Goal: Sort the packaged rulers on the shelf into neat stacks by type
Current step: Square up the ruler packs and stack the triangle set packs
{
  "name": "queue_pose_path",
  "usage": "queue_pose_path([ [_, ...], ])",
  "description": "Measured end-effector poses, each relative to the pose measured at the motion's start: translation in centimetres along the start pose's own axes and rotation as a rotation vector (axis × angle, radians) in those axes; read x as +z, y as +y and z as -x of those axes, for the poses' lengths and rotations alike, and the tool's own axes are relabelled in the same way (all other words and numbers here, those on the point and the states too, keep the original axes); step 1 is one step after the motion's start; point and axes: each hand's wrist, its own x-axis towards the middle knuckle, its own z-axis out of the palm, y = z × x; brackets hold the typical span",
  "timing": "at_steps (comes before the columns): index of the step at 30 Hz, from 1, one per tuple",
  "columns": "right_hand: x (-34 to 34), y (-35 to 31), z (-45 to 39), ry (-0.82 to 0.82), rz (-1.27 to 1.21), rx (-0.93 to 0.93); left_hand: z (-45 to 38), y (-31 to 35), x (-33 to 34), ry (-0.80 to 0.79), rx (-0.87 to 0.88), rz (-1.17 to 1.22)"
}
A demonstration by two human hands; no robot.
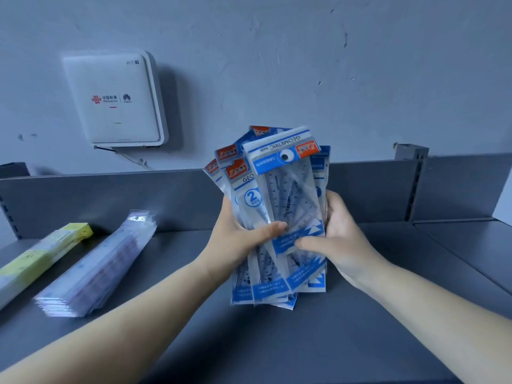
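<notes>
While a white box hangs on the rough grey wall, the smooth grey shelf carries two flat stacks. Both the left hand and right hand grip shiny plastic ruler packs, fanned above it.

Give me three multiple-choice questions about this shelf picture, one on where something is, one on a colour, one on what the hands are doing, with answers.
1. Where does the white router sit?
A. on the wall
B. on the shelf
C. in a hand

2. What colour is the header on the leftmost ruler stack?
A. red
B. yellow
C. black

3. How is the fan of blue geometric packs held?
A. lying flat, untouched
B. by the left hand alone
C. gripped by both hands

Answers: A, it hangs on the wall above the shelf; B, its top card is yellow; C, the left hand and right hand both clasp it.
</notes>
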Motion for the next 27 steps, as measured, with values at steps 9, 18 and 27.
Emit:
queue_pose_path([
  [9, 1.0, 0.5, 0.9, -0.080, -0.023, -0.018, 0.5, 0.0, 0.0, 0.038, -0.028, 0.083],
  [18, 0.8, 0.0, 0.3, -0.061, 0.200, -0.111, 0.7, 1.1, -0.5, 0.012, 0.150, -0.059],
  [27, 1.5, -1.6, 0.4, -0.067, 0.149, -0.176, 0.8, 1.4, 0.5, 0.066, 0.197, -0.069],
])
